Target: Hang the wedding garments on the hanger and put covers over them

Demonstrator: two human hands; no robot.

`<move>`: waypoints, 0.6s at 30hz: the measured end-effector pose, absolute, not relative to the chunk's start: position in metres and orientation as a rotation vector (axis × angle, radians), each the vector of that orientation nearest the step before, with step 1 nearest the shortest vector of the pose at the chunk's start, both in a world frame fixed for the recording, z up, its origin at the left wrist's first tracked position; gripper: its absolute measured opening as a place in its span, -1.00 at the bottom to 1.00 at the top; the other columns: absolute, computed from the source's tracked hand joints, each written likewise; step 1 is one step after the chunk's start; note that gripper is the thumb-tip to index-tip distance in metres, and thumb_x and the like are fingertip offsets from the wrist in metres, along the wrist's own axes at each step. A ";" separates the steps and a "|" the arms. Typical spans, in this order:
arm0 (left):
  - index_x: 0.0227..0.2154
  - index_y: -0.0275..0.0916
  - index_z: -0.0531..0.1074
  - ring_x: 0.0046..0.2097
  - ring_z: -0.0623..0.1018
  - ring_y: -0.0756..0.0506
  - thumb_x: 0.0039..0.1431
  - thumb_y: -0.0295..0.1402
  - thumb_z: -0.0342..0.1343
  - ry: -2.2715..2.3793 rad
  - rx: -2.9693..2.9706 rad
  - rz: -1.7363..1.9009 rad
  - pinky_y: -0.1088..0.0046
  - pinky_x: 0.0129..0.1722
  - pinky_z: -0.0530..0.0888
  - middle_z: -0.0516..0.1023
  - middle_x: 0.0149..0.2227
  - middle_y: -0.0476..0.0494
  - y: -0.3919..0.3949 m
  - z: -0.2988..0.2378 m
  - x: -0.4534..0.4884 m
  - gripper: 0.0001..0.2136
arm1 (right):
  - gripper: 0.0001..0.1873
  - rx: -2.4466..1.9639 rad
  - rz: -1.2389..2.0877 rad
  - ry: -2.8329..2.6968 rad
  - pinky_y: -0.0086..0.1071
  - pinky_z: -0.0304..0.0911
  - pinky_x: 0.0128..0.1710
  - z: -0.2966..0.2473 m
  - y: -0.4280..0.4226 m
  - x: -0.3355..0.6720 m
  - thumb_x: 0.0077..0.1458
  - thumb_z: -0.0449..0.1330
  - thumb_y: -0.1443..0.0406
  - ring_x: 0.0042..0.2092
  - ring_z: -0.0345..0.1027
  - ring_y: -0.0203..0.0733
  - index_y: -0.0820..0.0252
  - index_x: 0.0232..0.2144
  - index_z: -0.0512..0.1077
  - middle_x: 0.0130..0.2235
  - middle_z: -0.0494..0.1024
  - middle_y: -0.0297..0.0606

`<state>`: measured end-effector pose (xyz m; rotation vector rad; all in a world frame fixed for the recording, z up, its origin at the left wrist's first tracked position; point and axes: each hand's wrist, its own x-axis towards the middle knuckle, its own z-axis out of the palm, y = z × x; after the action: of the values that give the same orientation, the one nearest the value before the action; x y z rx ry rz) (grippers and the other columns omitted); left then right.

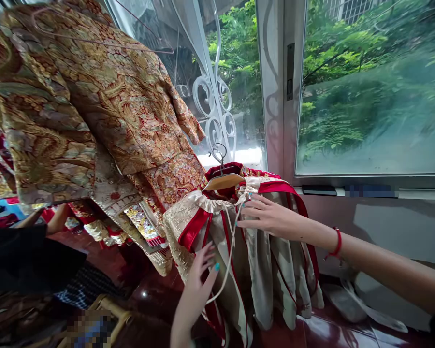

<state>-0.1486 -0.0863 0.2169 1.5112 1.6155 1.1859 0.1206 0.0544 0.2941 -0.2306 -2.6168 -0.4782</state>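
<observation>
Just beside and below the right fingertips (243,224), in the head view, a thin cream cord (232,244) hung from the gathered waistband (217,206) of a cream skirt (259,280) with red trim. The relation that seemed to count most was the one between this cord and the two hands: its long axis ran downward from near the right fingers, then curved in toward the left hand (195,282), so its upper stretch was nearer the right hand (266,215) and its lower stretch nearer the left.

The right fingers were extended, lying against the waistband close to the cord's top. Their thumb was hidden, so I could not tell whether they pinched cloth or cord or merely rested there. Below and to the left of them, the left fingers were loosely spread, thumb apart, with nothing visibly gripped; they stood in front of the skirt's panels, and whether they touched the cloth I could not tell. The cord's lower part passed just beside the left thumb, on its right.

Above and to the left of the right fingertips, a hanger (224,181) stood at the skirt's top. Farther up and left of both hands hung a gold patterned jacket (130,106). Well left of the left fingers showed another person's dark sleeve (25,261).
</observation>
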 end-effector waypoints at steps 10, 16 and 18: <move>-0.11 -0.22 0.34 0.00 0.48 -0.20 0.30 -0.14 -0.08 1.555 1.461 1.545 0.17 0.07 0.38 0.50 -0.07 -0.29 0.014 0.213 -0.076 -0.71 | -0.88 -0.113 -0.877 -2.361 -0.30 0.18 -0.08 0.271 0.061 0.096 0.24 0.13 0.42 -0.17 0.32 -0.25 0.14 -0.31 0.43 -0.27 0.54 -0.33; 0.06 -0.20 0.32 0.19 0.39 -0.22 0.30 0.05 -0.23 1.261 1.372 1.480 0.18 0.21 0.29 0.42 0.14 -0.32 -0.007 0.202 -0.080 -0.49 | -0.89 -0.158 -0.697 -2.225 -0.33 -0.03 -0.39 0.287 0.053 0.076 0.29 0.09 0.40 -0.45 0.16 -0.31 0.20 -0.26 0.42 -0.53 0.38 -0.42; 0.06 -0.21 0.34 0.19 0.38 -0.24 0.26 0.12 -0.19 1.304 1.333 1.475 0.18 0.20 0.30 0.42 0.13 -0.34 -0.017 0.201 -0.078 -0.44 | -0.85 -0.222 -0.706 -2.259 -0.32 -0.07 -0.40 0.288 0.058 0.068 0.30 0.07 0.42 -0.47 0.14 -0.32 0.21 -0.30 0.42 -0.54 0.37 -0.41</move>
<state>-0.0776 -0.0166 0.2005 1.3333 1.3045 1.4748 0.0676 0.0578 0.2883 -0.2225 -2.2589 -0.7055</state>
